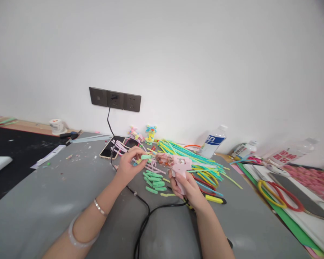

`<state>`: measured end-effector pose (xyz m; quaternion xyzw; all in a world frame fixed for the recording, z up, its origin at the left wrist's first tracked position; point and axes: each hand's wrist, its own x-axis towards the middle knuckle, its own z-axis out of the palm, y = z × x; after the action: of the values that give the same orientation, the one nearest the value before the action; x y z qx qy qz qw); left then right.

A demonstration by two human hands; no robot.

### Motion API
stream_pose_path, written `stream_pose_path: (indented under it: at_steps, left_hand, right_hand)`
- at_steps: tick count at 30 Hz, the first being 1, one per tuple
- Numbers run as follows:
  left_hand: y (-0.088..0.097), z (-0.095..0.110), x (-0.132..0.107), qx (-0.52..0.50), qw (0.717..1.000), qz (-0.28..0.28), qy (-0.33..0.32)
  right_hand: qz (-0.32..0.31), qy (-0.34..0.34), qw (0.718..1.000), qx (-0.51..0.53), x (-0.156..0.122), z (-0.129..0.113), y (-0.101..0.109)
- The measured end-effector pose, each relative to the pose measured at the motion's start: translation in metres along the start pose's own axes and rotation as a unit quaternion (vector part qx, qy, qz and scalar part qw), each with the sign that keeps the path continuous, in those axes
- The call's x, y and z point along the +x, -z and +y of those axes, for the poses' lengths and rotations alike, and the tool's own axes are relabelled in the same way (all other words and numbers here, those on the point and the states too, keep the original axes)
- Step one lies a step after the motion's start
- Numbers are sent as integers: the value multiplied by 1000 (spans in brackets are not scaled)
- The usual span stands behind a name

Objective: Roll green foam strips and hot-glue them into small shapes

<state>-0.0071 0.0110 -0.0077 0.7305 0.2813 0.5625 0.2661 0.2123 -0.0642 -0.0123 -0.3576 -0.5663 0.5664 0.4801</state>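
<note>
My right hand (187, 185) is wrapped round the handle of a pink glue gun (181, 164), whose nozzle end, crusted brownish, points left. A clear glue stick (203, 165) sticks out of its back. Between the fingertips of my left hand (131, 163) is a short green pipe cleaner piece (145, 157), held just in front of the nozzle; whether the two touch I cannot tell. Below them lies a small pile of folded green pipe cleaner pieces (154, 180). Long green, yellow and teal pipe cleaners (178, 151) spread behind the gun.
A black cord (109, 122) runs from the wall socket (115, 99) across the grey table. Behind stand two small pipe cleaner figures (151, 133), with a phone (108, 148) nearby. A bottle (212, 142) leans at the wall. Scissors (280, 196) and a yellow cutter (214, 199) lie to the right.
</note>
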Motion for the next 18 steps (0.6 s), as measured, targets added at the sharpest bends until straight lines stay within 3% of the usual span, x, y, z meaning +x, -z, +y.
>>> stream_pose_path:
  at_steps: [9, 18]
  left_hand:
    - [1, 2, 0, 4, 1000, 20, -10]
    - [-1, -7, 0, -3, 999, 14, 30]
  right_hand:
    - [41, 9, 999, -2, 1, 4, 3]
    - [112, 134, 979, 105, 9, -8, -21]
